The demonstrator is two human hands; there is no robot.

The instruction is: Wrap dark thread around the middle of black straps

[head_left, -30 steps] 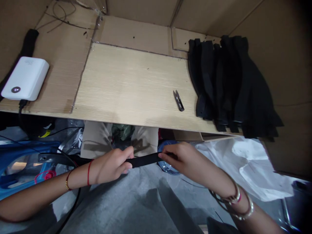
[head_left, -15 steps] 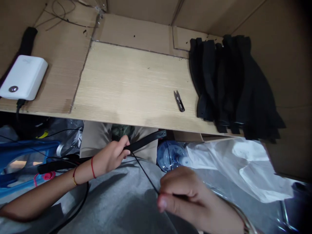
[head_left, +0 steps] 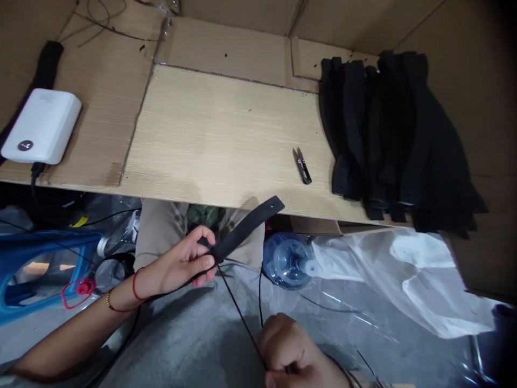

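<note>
My left hand point(head_left: 183, 264) pinches a black strap point(head_left: 246, 229) just below the wooden table's front edge; the strap's free end, with a small hole, sticks up and to the right over that edge. A thin black thread point(head_left: 238, 310) runs taut from the strap down to my right hand point(head_left: 293, 355), which is closed in a fist around it at the bottom of the view. Small black thread snips point(head_left: 301, 165) lie on the table point(head_left: 214, 134), apart from both hands.
A pile of black straps point(head_left: 398, 140) lies at the table's right end. A white power bank point(head_left: 40, 126) sits at the left. Under the table are a blue water jug point(head_left: 288, 258), clear plastic sheeting point(head_left: 407, 275) and a blue plastic item point(head_left: 36, 264). Cardboard walls surround the table.
My right hand let go of the strap's end and pulled the thread down toward me. The left hand lifted the strap, so its free end now tilts up over the table edge.
</note>
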